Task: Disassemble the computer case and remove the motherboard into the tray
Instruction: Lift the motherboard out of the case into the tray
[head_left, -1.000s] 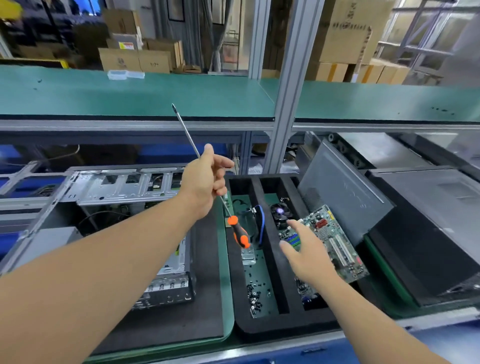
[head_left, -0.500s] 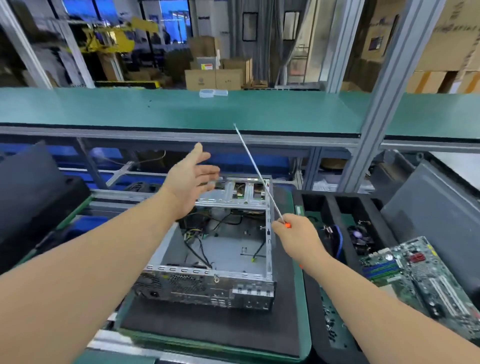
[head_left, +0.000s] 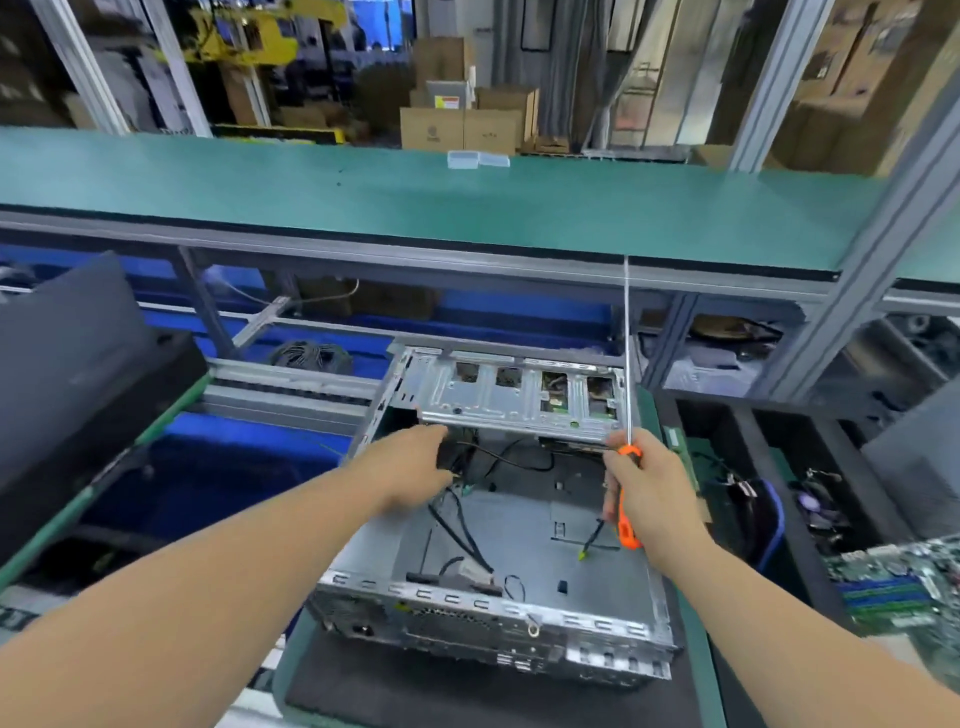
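The right hand (head_left: 655, 493), right of centre in the frame, has its fingers (head_left: 615, 486) curled round the orange handle of a long screwdriver (head_left: 627, 364), whose thin shaft points straight up past the edge of the green shelf (head_left: 467, 202) above. A second ago the left hand held this tool; it has since passed to the right.

The left hand (head_left: 415, 473), at centre frame, was open in the air half a second ago and has now reached down into the open computer case (head_left: 498, 545). Its fingers are hidden below the metal drive bracket (head_left: 514, 400), beside loose black cables (head_left: 462, 530), so whether they grip anything cannot be told.

The case sits on a dark mat (head_left: 467, 696) on the table, its floor bare of any board. The motherboard (head_left: 904, 587) lies at the right edge of the frame, already out of the case, in the black foam tray (head_left: 737, 431) where the right hand was setting it a second ago.

The main removal looks done; the left hand probably goes for what remains inside the case.
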